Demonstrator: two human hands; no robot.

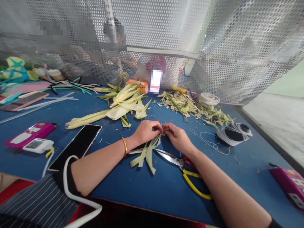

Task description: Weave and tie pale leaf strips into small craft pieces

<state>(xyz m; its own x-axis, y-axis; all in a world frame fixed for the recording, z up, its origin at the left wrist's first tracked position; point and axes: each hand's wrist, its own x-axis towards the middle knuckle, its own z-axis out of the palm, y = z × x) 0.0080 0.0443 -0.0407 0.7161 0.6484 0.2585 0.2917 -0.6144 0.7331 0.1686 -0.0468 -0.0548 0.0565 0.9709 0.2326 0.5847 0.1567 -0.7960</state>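
Note:
My left hand and my right hand meet above the blue table, both pinched on the top of a small bunch of pale green leaf strips. The strips fan out toward me below the hands. A gold bangle sits on my left wrist. A thin white thread runs from near my right hand to a spool at the right. Scissors with red and yellow handles lie partly under my right forearm.
A pile of long green leaves lies beyond my hands, with leaf scraps to its right. A black phone, a pink power bank and a white cable are at left. Perforated metal screens close off the back; people sit behind them.

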